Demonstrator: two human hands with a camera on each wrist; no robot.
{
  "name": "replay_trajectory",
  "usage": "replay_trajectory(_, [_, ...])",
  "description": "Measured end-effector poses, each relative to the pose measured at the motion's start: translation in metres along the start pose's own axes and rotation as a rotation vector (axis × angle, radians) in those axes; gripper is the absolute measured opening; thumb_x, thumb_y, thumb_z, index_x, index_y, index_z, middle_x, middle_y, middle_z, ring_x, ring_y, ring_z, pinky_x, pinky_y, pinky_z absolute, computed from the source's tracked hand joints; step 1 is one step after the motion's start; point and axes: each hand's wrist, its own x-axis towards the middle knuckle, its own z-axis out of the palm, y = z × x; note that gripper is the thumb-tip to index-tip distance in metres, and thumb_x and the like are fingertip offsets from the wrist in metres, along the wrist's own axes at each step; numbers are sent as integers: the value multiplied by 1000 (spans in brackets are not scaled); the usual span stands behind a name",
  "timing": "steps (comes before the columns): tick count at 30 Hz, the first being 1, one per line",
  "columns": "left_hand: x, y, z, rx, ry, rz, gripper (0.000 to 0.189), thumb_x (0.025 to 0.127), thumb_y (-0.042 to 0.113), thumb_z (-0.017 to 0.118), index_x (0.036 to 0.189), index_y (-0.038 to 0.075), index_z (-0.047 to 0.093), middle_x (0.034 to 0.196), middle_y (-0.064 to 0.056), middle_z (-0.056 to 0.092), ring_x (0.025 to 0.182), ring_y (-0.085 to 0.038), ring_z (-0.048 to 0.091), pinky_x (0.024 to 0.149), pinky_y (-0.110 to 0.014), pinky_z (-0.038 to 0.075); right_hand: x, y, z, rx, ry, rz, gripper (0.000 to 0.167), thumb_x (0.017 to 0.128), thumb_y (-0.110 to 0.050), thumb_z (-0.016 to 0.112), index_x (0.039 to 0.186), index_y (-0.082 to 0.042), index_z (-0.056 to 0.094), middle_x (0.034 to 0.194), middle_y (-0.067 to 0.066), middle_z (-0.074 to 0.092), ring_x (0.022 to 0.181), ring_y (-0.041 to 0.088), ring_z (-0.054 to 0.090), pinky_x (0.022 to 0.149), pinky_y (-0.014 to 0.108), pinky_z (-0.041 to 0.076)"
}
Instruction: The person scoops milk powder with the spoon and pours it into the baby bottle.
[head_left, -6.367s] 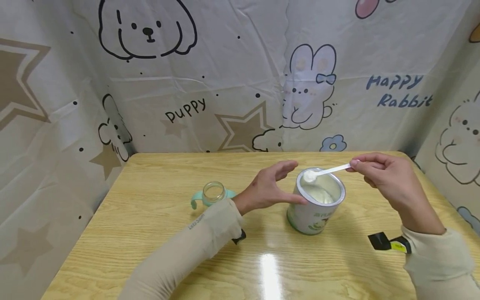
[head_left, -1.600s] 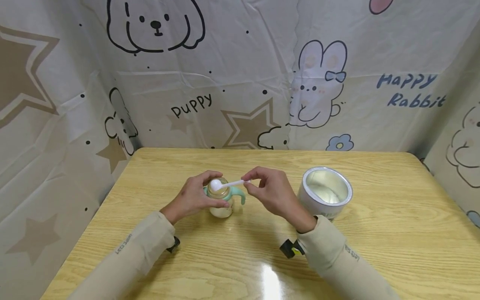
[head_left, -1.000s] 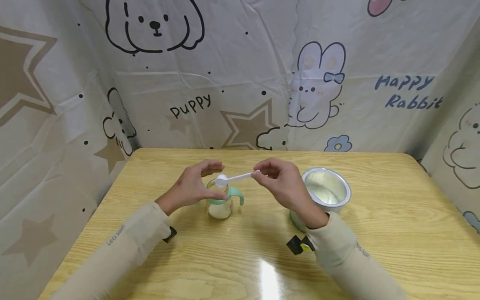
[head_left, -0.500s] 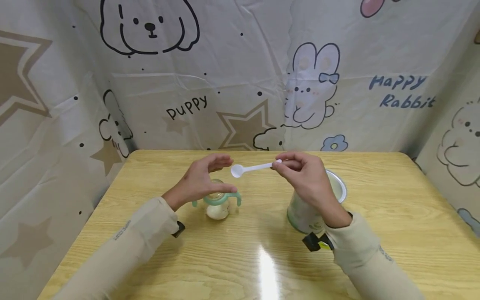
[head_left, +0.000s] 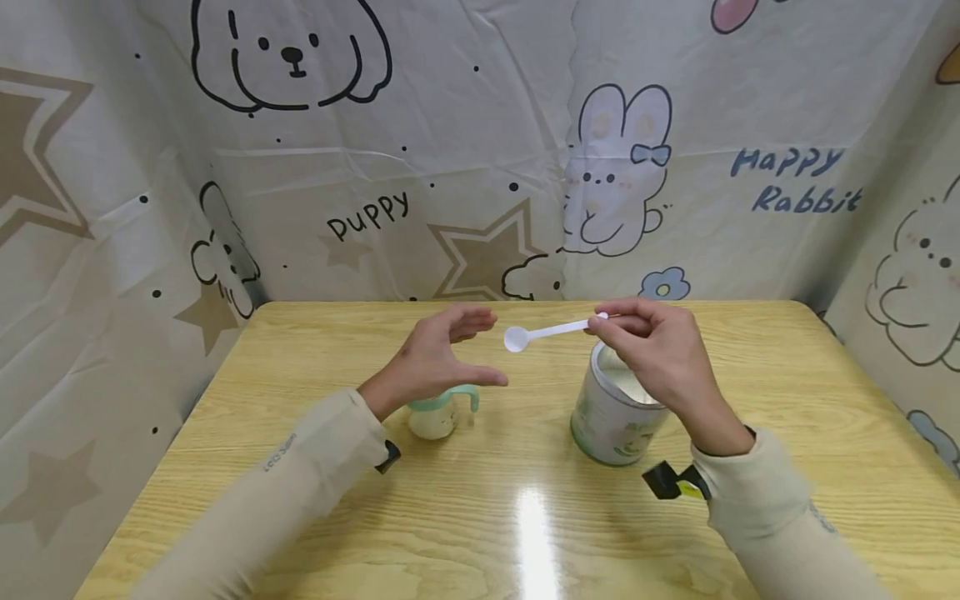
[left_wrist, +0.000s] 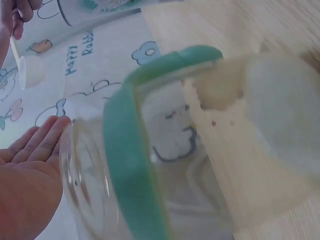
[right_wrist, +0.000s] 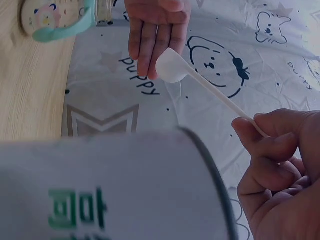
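Observation:
My right hand (head_left: 660,350) pinches the handle end of a white scoop (head_left: 555,330) above the near-left rim of a powder can (head_left: 618,425). The scoop's bowl points left and looks empty. White powder shows inside the can, partly covered by my hand. My left hand (head_left: 431,354) hovers with fingers and thumb spread, just left of the scoop bowl and holding nothing. Below it stands a clear baby bottle (head_left: 432,422) with a mint-green two-handled collar (left_wrist: 132,165); the hand and wrist hide its mouth. Pale contents show low in the bottle.
The wooden table (head_left: 480,517) carries both containers, the can to the right of the bottle. A printed cloth (head_left: 360,167) hangs behind the table and at both sides.
Over the last second and a half, the scoop has moved from the bottle's mouth rightward to the can, its bowl now emptied. My left hand has left the bottle and shifted right.

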Motion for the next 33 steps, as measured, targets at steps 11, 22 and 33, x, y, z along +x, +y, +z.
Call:
replay_trajectory(11, [7, 4, 20, -40, -13, 22, 89, 68, 23, 95, 142, 7, 49, 144, -9, 54, 133, -22, 50, 111, -31, 40, -3, 10, -19, -63, 27, 18, 33, 97, -31, 68, 112, -2, 71, 95, 4, 77, 86, -2, 66, 67, 15, 50])
replay_trajectory(22, [14, 6, 35, -50, -47, 79, 99, 65, 18, 96, 147, 1, 42, 149, -11, 48, 137, -22, 46, 111, -25, 37, -8, 18, -38, -119, 58, 71, 35, 96, -35, 68, 116, -5, 71, 97, 4, 77, 88, -2, 65, 66, 14, 48])
replay_trajectory(33, [17, 10, 50, -40, -112, 32, 109, 65, 23, 97, 153, 5, 34, 157, -10, 38, 142, -23, 38, 114, -28, 34, -13, 24, -51, -166, 101, 93, 39, 96, -39, 68, 115, -5, 71, 90, -10, 75, 83, 4, 61, 61, 17, 45])
